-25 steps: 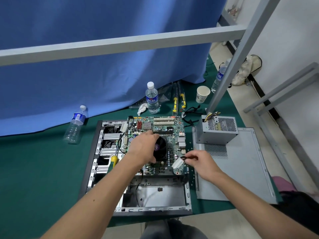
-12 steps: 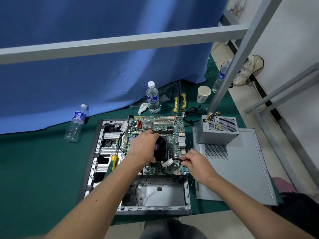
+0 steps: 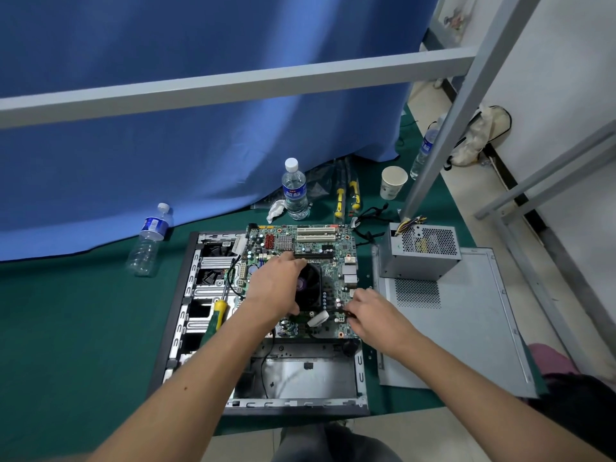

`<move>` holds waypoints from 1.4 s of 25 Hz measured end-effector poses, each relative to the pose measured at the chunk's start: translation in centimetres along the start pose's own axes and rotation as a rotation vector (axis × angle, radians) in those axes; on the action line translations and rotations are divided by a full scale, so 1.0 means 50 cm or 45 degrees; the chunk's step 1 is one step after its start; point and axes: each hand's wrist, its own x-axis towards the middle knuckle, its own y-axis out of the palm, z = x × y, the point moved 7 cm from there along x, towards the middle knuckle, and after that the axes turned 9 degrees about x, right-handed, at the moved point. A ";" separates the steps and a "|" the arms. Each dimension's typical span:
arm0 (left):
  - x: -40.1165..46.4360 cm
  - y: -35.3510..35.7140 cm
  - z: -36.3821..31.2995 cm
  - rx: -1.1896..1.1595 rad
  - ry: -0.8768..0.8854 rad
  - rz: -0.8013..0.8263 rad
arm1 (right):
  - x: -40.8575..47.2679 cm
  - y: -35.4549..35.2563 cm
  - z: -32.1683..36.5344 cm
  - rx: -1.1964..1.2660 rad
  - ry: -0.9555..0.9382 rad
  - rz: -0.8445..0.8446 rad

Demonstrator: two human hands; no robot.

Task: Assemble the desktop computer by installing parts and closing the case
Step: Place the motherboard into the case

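Note:
An open computer case [image 3: 186, 295] lies flat on the green mat, with a green motherboard [image 3: 333, 248] inside. My left hand [image 3: 275, 286] grips the black CPU cooler fan [image 3: 310, 285] at the board's middle, fingers curled over its far and near edges. My right hand [image 3: 370, 311] pinches a black cable [image 3: 335, 310] with a white connector [image 3: 318, 318] low over the board's near right part. The grey power supply [image 3: 421, 250] stands on the detached side panel [image 3: 466, 321] to the right of the case.
A yellow-handled screwdriver [image 3: 218, 315] lies in the case's drive bay area. Water bottles [image 3: 295, 191], a paper cup [image 3: 393, 182], two more screwdrivers [image 3: 346, 196] and loose cables sit beyond the case. A grey metal frame [image 3: 233, 85] crosses overhead; its post stands by the power supply.
My right hand has carried the white connector leftward and down over the board, from its right edge toward the fan. My left hand has stayed on the cooler.

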 end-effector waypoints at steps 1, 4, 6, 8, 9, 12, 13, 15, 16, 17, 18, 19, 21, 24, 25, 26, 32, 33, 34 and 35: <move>0.000 0.000 0.000 -0.003 -0.004 0.001 | 0.003 0.001 0.000 -0.005 0.003 -0.003; -0.001 0.000 0.001 -0.012 -0.015 0.005 | 0.006 0.003 -0.002 -0.004 0.006 -0.026; -0.002 0.000 0.001 -0.014 -0.022 0.001 | 0.005 0.004 -0.005 0.028 0.007 -0.041; -0.003 -0.001 0.002 -0.015 -0.031 -0.003 | 0.005 0.005 -0.007 0.039 0.007 -0.049; -0.003 -0.001 0.002 -0.019 -0.031 -0.001 | 0.006 0.004 -0.008 0.031 0.005 -0.051; -0.005 -0.002 0.001 -0.023 -0.033 0.002 | 0.008 0.004 -0.009 0.015 0.005 -0.045; -0.005 -0.002 0.002 -0.022 -0.035 0.001 | 0.009 0.005 -0.010 0.016 0.009 -0.040; -0.005 -0.003 0.002 -0.022 -0.033 0.001 | 0.010 0.005 -0.009 0.011 0.021 -0.034; -0.005 -0.002 0.001 -0.023 -0.031 0.004 | 0.010 0.004 -0.009 0.001 0.028 -0.036; -0.005 -0.003 0.001 -0.023 -0.032 0.007 | 0.011 0.003 -0.009 -0.008 0.034 -0.043; -0.006 -0.003 0.001 -0.022 -0.033 0.011 | 0.011 0.002 -0.008 -0.013 0.038 -0.050; -0.006 -0.003 0.001 -0.021 -0.034 0.012 | 0.011 0.002 -0.006 -0.011 0.041 -0.054; -0.005 -0.003 0.002 -0.022 -0.033 0.008 | 0.009 0.002 -0.006 0.004 0.042 -0.029; -0.005 -0.002 0.002 -0.023 -0.035 0.011 | 0.005 0.001 -0.008 0.021 0.027 0.049; -0.004 -0.002 0.002 -0.022 -0.034 0.011 | 0.004 -0.003 -0.009 0.026 0.026 0.054; -0.004 -0.002 0.002 -0.023 -0.031 0.011 | 0.005 -0.008 -0.010 0.037 0.036 0.043; -0.001 0.001 0.004 -0.025 -0.031 0.018 | 0.014 -0.031 -0.017 0.194 0.191 -0.025; -0.001 0.001 0.004 -0.024 -0.029 0.016 | 0.011 -0.031 -0.014 0.182 0.187 -0.023; -0.001 0.002 0.004 -0.022 -0.029 0.014 | 0.006 -0.029 -0.011 0.162 0.174 -0.019; -0.001 0.002 0.005 -0.021 -0.032 0.012 | 0.001 -0.026 -0.009 0.145 0.158 -0.019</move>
